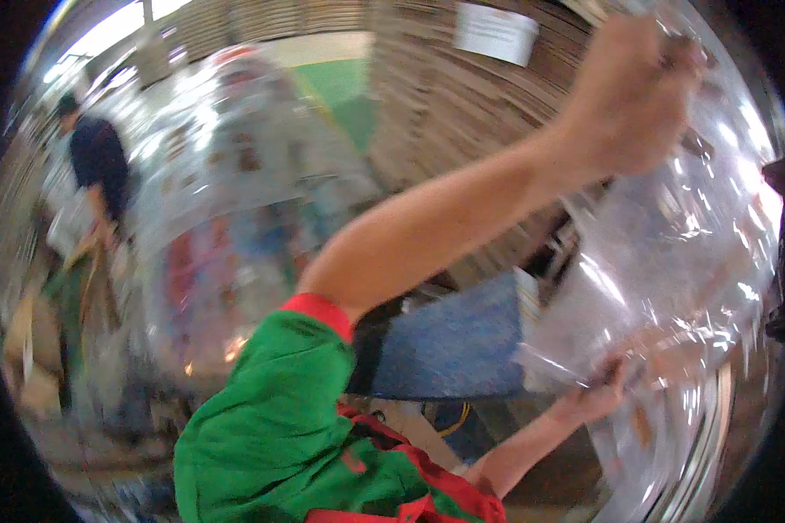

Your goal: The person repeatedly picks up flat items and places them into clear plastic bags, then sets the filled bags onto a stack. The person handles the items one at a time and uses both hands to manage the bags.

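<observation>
My left hand is raised high at the upper right, its fingers closed in a fist on the upper part of a large sheet of clear plastic film. The shiny, wrinkled film hangs down along the right side. Lower and closer to me, my right hand pinches the film's edge. The fingertips of both hands are partly hidden by glare and folds. A green sleeve with a red cuff covers my left upper arm.
Behind my left arm stand tall stacks of brown cardboard with a white paper sheet on them. A blue panel lies below my forearm. Film-wrapped goods fill the left. Farther left, a person in dark clothing stands.
</observation>
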A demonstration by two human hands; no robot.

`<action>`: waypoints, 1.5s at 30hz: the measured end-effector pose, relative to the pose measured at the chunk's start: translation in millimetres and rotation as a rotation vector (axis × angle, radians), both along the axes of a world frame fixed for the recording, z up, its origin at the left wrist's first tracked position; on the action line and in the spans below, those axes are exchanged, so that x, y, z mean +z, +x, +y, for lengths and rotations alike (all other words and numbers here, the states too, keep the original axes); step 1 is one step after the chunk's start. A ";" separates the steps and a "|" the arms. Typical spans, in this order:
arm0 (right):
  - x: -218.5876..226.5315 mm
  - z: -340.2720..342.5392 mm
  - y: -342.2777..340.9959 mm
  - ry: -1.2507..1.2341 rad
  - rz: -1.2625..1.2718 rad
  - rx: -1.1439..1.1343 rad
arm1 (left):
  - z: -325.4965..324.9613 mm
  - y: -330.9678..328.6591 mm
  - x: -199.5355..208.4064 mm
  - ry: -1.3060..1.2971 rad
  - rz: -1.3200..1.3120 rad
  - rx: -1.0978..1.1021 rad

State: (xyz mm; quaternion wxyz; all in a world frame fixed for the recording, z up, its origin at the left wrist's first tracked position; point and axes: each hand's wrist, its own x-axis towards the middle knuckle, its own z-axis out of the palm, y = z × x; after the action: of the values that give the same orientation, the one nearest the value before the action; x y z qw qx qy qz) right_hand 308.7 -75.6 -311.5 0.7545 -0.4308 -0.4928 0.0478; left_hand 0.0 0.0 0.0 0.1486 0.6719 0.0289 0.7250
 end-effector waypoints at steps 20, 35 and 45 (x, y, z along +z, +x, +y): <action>281.0 465.5 -720.0 0.263 -0.986 0.517 | 33.8 -557.5 -319.1 -0.268 -0.667 0.686; -74.2 271.8 -951.2 -0.445 -1.113 0.814 | 135.6 -617.3 -457.0 -0.872 -1.275 0.534; -162.4 278.4 -928.8 -1.311 -0.411 1.526 | 124.1 -615.8 -541.2 -0.916 -1.230 0.488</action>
State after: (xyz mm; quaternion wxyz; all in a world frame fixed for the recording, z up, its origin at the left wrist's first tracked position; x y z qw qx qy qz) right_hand -620.1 202.7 -473.9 0.0403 -0.3299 -0.6320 0.7001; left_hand -615.8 124.1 -541.2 0.2363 -0.0009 0.3823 0.8933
